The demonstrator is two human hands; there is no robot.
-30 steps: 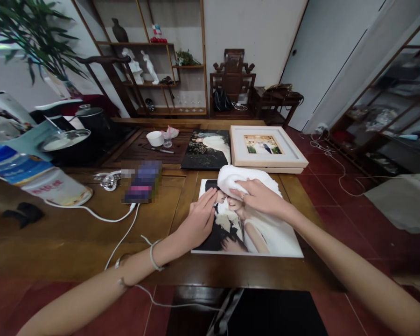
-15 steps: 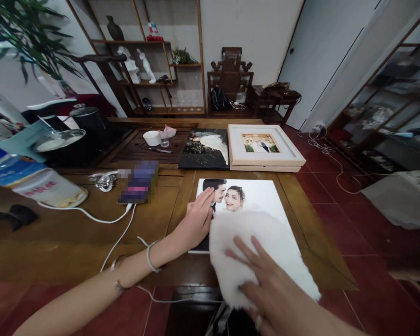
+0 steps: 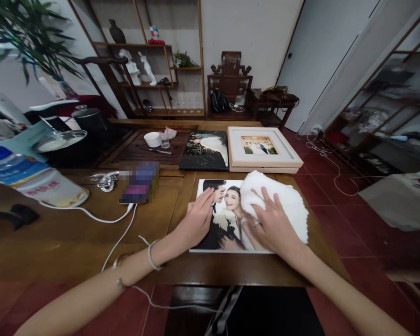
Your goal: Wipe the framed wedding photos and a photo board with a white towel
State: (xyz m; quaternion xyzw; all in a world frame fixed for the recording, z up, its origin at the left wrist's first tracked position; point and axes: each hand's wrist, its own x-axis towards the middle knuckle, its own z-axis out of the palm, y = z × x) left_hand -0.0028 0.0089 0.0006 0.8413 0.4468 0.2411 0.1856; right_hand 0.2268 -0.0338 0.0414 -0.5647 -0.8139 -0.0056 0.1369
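Note:
A glossy photo print (image 3: 227, 224) of a couple lies flat near the table's front edge. My left hand (image 3: 200, 217) rests on its left side, fingers stretched out flat and close together. Under my right hand (image 3: 271, 219) is a fluffy white cloth (image 3: 294, 205), pressed on the print's right part and reaching past its right edge. The fingers of that hand are spread over the cloth, with a ring on one of them. The cloth hides the print's upper right area.
Behind the print lie a dark photo panel (image 3: 205, 156) and stacked pale frames (image 3: 266, 163). A phone (image 3: 140, 184) with a white cable lies left, near a plastic bottle (image 3: 45, 182). A white cup (image 3: 152, 139) and a pot (image 3: 89, 121) stand farther back on the wooden table (image 3: 101, 252).
My right hand and the white cloth have moved away from me, from beyond the print's near edge up onto its right side. The print's lower part now shows. My left hand stays put.

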